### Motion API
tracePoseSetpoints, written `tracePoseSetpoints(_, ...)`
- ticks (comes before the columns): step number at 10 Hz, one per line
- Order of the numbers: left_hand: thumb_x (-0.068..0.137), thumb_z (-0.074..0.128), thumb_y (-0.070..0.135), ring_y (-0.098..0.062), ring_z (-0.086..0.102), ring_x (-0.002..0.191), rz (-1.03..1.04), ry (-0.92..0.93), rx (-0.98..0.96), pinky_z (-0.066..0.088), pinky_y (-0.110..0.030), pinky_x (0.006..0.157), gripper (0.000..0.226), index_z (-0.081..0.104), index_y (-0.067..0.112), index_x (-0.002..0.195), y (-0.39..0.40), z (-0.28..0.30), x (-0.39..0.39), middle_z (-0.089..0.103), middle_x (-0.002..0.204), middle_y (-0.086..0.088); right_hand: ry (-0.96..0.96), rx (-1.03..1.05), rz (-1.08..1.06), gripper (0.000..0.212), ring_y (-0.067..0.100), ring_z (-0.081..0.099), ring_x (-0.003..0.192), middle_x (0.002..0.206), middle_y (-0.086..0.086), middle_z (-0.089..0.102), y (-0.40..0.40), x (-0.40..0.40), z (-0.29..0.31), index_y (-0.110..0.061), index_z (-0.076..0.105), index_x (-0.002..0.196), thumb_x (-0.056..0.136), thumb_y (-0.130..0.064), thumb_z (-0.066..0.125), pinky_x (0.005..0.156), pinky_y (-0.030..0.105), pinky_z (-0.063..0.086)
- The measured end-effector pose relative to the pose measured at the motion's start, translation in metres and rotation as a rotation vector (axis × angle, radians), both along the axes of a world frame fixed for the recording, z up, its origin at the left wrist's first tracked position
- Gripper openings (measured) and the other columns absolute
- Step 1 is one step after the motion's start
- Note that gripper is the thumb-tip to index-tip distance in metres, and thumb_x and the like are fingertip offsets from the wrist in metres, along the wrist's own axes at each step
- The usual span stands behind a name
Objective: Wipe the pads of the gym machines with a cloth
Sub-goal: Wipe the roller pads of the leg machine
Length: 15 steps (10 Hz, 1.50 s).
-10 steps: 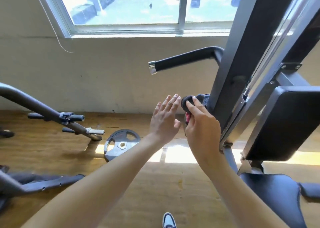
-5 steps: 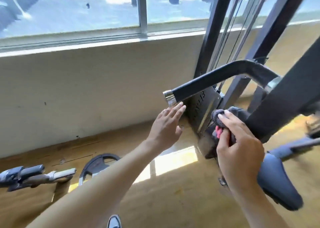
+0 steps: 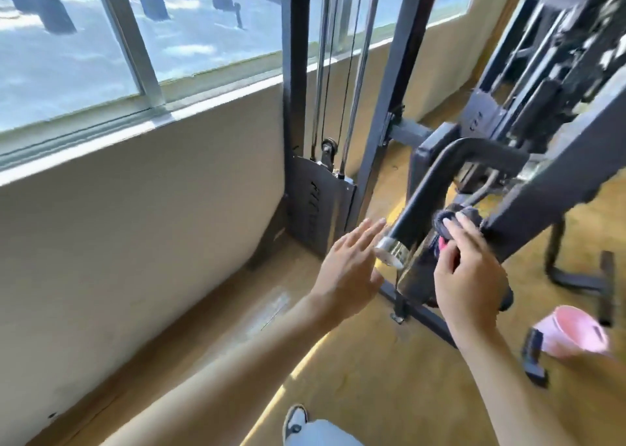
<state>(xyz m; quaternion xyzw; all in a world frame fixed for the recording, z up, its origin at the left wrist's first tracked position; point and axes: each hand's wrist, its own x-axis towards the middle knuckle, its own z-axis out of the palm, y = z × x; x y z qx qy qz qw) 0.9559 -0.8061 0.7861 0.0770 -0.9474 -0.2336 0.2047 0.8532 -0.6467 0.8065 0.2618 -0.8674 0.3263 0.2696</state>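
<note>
Left hand (image 3: 349, 269): fingers spread and straight, holding nothing, just beside the chrome end cap (image 3: 391, 252) of a black handle bar (image 3: 426, 191)
Right hand (image 3: 469, 276): fingers curled, gripping a dark cloth (image 3: 455, 220)
Cloth: bunched, pressed against the machine's frame (image 3: 542, 201), right of the bar
Floor (image 3: 389, 378): wood, pink cup (image 3: 570, 332) lower right

pink cup (image 3: 572, 332) on wooden floor (image 3: 372, 378) | window (image 3: 135, 38) (left) | shoe (image 3: 295, 420) at bottom edge
</note>
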Motion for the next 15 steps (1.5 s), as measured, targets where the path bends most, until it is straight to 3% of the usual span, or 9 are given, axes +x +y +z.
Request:
tracePoseSetpoints(4, 0.098, 0.042, 0.042, -0.02, 0.007, 0.159, -0.467, -0.005, -0.15, 0.021, -0.048, 0.128, 0.073, 0.021, 0.018, 0.163, -0.058, 0.002, -0.121, 0.017, 0.17, 0.0, -0.019, -0.123, -0.239, 0.04, 0.025, 0.058, 0.132, 0.143, 0.014, 0.06, -0.046, -0.02, -0.009, -0.004, 0.053, 0.143, 0.103, -0.005, 0.056, 0.101, 0.025, 0.047)
tracePoseSetpoints(6, 0.1, 0.058, 0.04, -0.019, 0.015, 0.156, -0.618, 0.172, -0.179, 0.011, -0.032, 0.127, 0.07, 0.033, 0.013, 0.159, -0.061, 0.017, -0.158, 0.036, 0.164, -0.006, -0.025, -0.213, -0.294, 0.021, 0.025, 0.06, 0.13, 0.143, 0.011, 0.061, -0.053, -0.02, -0.002, 0.001, 0.068, 0.116, 0.097, -0.005, 0.062, 0.108, 0.003, 0.032)
tracePoseSetpoints(7, 0.1, 0.066, 0.04, -0.011, 0.002, 0.159, -0.757, 0.195, -0.201, -0.002, -0.025, 0.128, 0.08, 0.021, 0.018, 0.163, -0.064, 0.016, -0.175, 0.023, 0.17, -0.002, 0.04, -0.246, -0.319, 0.018, 0.033, 0.061, 0.127, 0.147, 0.001, 0.057, -0.059, -0.015, 0.003, -0.007, 0.073, 0.112, 0.096, -0.002, 0.066, 0.109, 0.008, 0.035)
tracePoseSetpoints(8, 0.093, 0.074, 0.035, -0.007, -0.001, 0.157, -0.9, 0.216, -0.165, 0.002, -0.025, 0.128, 0.084, 0.027, 0.019, 0.162, -0.068, 0.003, -0.193, 0.024, 0.169, 0.0, -0.026, -0.388, -0.339, 0.036, -0.005, 0.056, 0.118, 0.12, -0.054, 0.052, -0.072, -0.014, 0.024, -0.065, 0.064, 0.116, 0.089, -0.043, 0.056, 0.105, 0.012, 0.036)
tracePoseSetpoints(9, 0.087, 0.078, 0.022, -0.019, 0.019, 0.157, -1.071, 0.295, -0.082, 0.026, -0.043, 0.125, 0.077, 0.043, 0.013, 0.155, -0.069, -0.005, -0.215, 0.036, 0.164, -0.006, 0.127, -0.4, -0.558, 0.028, -0.005, 0.065, 0.105, 0.11, -0.012, 0.074, -0.08, -0.02, 0.007, -0.044, 0.07, 0.112, 0.088, -0.035, 0.081, 0.088, 0.013, 0.05)
tracePoseSetpoints(10, 0.082, 0.07, 0.008, -0.026, 0.028, 0.155, -1.304, 0.317, 0.034, 0.034, -0.051, 0.119, 0.076, 0.045, 0.01, 0.154, -0.068, 0.003, -0.233, 0.037, 0.164, -0.009, -0.011, -0.452, -0.706, 0.05, 0.014, 0.067, 0.109, 0.111, 0.022, 0.067, -0.092, -0.02, -0.01, -0.004, 0.071, 0.118, 0.098, -0.049, 0.065, 0.09, 0.01, 0.044)
tracePoseSetpoints(11, 0.08, 0.064, 0.009, -0.026, 0.026, 0.156, -1.503, 0.319, 0.076, 0.031, -0.051, 0.121, 0.08, 0.04, 0.014, 0.157, -0.07, 0.013, -0.25, 0.033, 0.166, -0.009, 0.057, -0.367, -0.998, 0.064, 0.027, 0.063, 0.1, 0.1, 0.024, 0.071, -0.118, -0.024, -0.001, 0.01, 0.07, 0.107, 0.092, -0.052, 0.071, 0.092, 0.009, 0.041)
tracePoseSetpoints(13, 0.098, 0.061, 0.014, -0.022, 0.039, 0.149, -1.692, 0.19, 0.254, 0.039, -0.045, 0.116, 0.055, 0.049, 0.013, 0.152, -0.061, 0.015, -0.256, 0.04, 0.162, -0.005, 0.204, -0.241, -1.183, 0.034, 0.018, 0.062, 0.124, 0.127, 0.01, 0.069, -0.142, -0.011, 0.006, 0.001, 0.07, 0.124, 0.096, -0.018, 0.073, 0.111, 0.028, 0.042)
tracePoseSetpoints(15, 0.097, 0.057, 0.051, -0.021, 0.058, 0.122, -1.601, 0.039, 0.307, 0.054, -0.043, 0.092, 0.049, 0.053, 0.023, 0.137, -0.039, 0.033, -0.215, 0.051, 0.147, 0.008, -0.033, -0.333, -1.309, 0.036, 0.018, 0.06, 0.118, 0.126, 0.004, 0.063, -0.159, 0.019, 0.008, -0.02, 0.057, 0.131, 0.103, -0.042, 0.053, 0.1, 0.041, 0.051)
